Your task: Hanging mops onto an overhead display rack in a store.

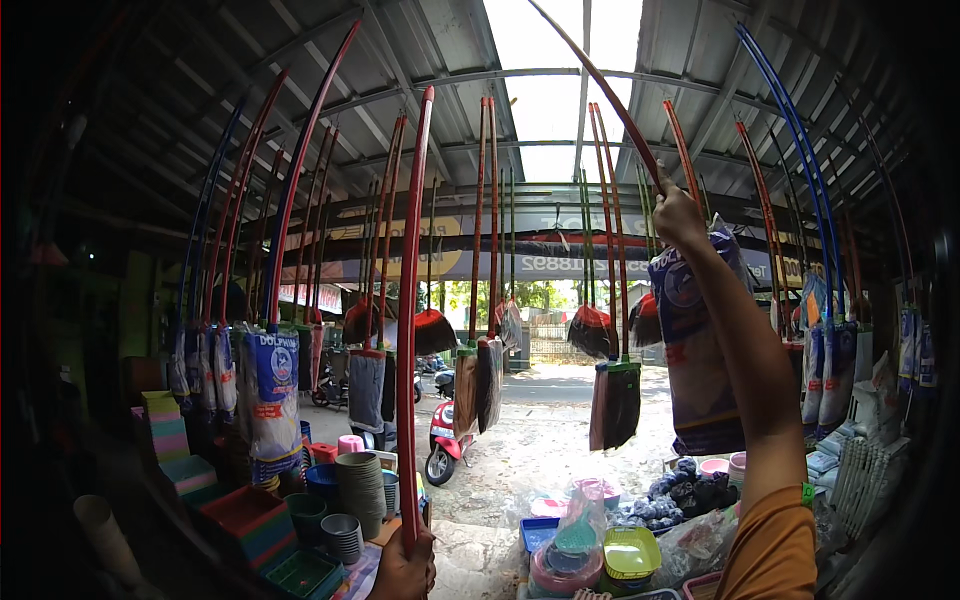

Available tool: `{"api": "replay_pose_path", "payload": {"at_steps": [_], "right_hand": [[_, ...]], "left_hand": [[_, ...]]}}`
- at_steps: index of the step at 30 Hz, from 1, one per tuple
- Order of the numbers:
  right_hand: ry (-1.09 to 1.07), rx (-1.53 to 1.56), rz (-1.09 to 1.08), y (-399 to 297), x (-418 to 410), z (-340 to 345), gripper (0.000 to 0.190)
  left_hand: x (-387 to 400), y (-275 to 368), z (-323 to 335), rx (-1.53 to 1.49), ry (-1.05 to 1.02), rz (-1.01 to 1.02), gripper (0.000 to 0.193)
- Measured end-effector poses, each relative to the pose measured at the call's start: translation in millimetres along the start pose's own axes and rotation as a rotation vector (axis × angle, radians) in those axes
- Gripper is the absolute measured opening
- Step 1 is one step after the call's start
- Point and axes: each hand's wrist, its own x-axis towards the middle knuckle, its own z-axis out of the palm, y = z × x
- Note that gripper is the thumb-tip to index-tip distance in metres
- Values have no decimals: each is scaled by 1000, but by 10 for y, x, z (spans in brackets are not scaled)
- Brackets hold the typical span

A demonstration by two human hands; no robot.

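At the bottom centre, my left hand [405,564] is wrapped around the lower visible part of an upright red pole [409,315], whose tip rises below the roof. My right hand [677,216] is raised high at the right. Its fingers close on a dark red mop handle [611,94] that slants up and left to the top edge. Just below that hand, partly behind my forearm, hangs a mop head in a blue and white plastic bag [694,360]. Where its handle joins the bag is hidden.
Packaged mops [274,397] and brooms [616,405] hang on both sides from the roof frame [547,73]. Stacked plastic pots [360,487] and baskets [251,521] stand lower left. Basins and a yellow basket [632,553] lie lower right. A red motor scooter [446,442] is parked outside.
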Motion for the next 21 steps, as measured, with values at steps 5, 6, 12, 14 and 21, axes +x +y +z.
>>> {"api": "replay_pose_path", "payload": {"at_steps": [5,6,12,14,21], "right_hand": [[-61,29,40,-21,-121,-23,57],[-55,19,35,-18,-132,-33,56],[-52,54,34,-3,-176,-80,57],[-44,43,27,64,-198,-76,57],[-41,13,17,189,-606,-41,57]], "left_hand": [[50,-113,14,44,32,81,26],[56,-127,35,96,84,153,30],[88,-178,29,50,37,138,29],[86,-158,54,54,36,119,28],[137,-376,56,56,8,186,26]]}}
